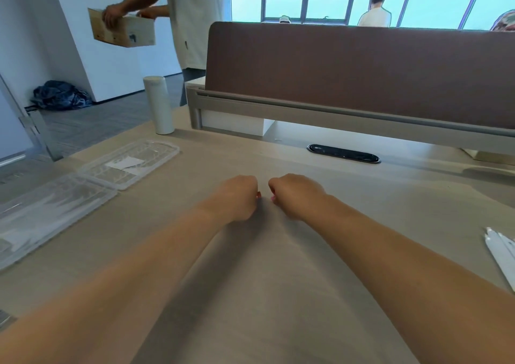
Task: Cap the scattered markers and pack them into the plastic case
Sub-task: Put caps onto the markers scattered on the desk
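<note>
My left hand (239, 198) and my right hand (294, 195) rest as closed fists on the beige desk (264, 266), knuckles almost touching. A small pink spot shows at the fingertips of each; I cannot tell whether it is a nail or something held. The clear plastic case (50, 213) lies open and flat at the left, its far half (131, 163) bearing a white label. Both halves look empty of markers. A few white marker-like pens (501, 252) lie at the right edge of the desk, partly cut off by the frame.
A white cylinder (158, 104) stands at the desk's far left corner. A brown divider panel (362, 71) closes off the back, with a black cable slot (343, 154) before it. A person holding a cardboard box (125, 29) stands beyond the desk at the left.
</note>
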`<state>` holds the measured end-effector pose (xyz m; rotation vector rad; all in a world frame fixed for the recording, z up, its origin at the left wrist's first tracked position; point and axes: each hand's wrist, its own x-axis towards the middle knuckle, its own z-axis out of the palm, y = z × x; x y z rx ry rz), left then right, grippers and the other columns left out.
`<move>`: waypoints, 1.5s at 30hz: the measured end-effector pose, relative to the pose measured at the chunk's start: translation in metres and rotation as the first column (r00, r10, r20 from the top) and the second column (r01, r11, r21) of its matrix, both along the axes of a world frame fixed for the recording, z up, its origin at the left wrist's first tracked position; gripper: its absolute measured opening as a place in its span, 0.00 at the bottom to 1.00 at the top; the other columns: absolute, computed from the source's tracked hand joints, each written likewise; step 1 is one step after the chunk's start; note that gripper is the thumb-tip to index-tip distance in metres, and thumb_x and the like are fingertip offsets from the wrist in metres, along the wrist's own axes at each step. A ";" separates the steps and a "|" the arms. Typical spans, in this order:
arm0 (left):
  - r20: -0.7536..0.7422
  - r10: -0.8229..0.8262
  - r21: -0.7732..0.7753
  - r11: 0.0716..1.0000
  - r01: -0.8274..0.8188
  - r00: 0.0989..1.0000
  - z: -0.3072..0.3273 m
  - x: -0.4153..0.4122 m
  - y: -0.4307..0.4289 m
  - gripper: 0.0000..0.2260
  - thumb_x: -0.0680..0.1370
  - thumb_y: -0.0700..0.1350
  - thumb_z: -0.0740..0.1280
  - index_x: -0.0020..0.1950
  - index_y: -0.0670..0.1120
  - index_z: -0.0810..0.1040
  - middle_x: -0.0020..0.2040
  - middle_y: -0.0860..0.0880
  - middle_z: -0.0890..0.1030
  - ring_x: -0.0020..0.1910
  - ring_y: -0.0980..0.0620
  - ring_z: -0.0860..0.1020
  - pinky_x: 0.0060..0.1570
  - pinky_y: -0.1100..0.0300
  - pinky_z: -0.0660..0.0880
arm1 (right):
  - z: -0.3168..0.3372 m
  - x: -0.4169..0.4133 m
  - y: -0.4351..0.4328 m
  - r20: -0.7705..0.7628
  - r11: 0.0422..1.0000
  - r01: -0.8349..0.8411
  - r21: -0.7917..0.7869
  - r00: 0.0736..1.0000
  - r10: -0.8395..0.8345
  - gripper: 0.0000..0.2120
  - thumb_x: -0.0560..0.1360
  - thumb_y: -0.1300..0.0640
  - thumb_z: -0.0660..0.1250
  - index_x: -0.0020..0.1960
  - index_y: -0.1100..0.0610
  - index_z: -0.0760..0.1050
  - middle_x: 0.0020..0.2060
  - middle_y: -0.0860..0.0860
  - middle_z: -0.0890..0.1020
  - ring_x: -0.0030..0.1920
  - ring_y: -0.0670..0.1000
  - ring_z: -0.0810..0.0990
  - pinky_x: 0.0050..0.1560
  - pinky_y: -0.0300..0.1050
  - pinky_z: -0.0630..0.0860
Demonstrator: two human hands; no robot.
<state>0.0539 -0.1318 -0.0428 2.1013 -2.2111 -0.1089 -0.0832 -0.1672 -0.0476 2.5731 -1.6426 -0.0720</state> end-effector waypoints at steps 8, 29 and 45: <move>-0.092 -0.004 -0.006 1.000 0.003 0.996 -0.003 0.000 0.003 0.12 0.82 0.45 0.59 0.62 0.41 0.75 0.61 0.41 0.78 0.58 0.42 0.76 0.58 0.51 0.73 | -0.008 -0.009 0.015 0.045 0.987 -0.061 -0.149 0.997 0.069 0.06 0.79 0.60 0.63 0.55 0.59 0.72 0.49 0.56 0.73 0.42 0.60 0.76 0.38 0.47 0.66; -0.290 0.025 -0.015 0.999 -0.031 0.957 0.001 -0.014 0.015 0.04 0.80 0.42 0.62 0.52 0.45 0.68 0.45 0.49 0.71 0.44 0.48 0.70 0.42 0.57 0.65 | -0.005 -0.005 0.062 0.147 0.993 0.097 -0.071 0.985 -0.086 0.13 0.79 0.66 0.56 0.64 0.63 0.66 0.70 0.65 0.68 0.61 0.62 0.76 0.48 0.50 0.73; -0.334 -0.008 -0.042 0.999 -0.007 0.943 -0.003 -0.033 0.011 0.05 0.79 0.41 0.62 0.54 0.42 0.71 0.45 0.51 0.72 0.43 0.49 0.71 0.37 0.58 0.64 | -0.011 -0.026 0.056 0.081 0.986 0.103 -0.134 0.992 -0.093 0.28 0.82 0.64 0.55 0.80 0.58 0.52 0.60 0.60 0.74 0.54 0.60 0.78 0.41 0.47 0.65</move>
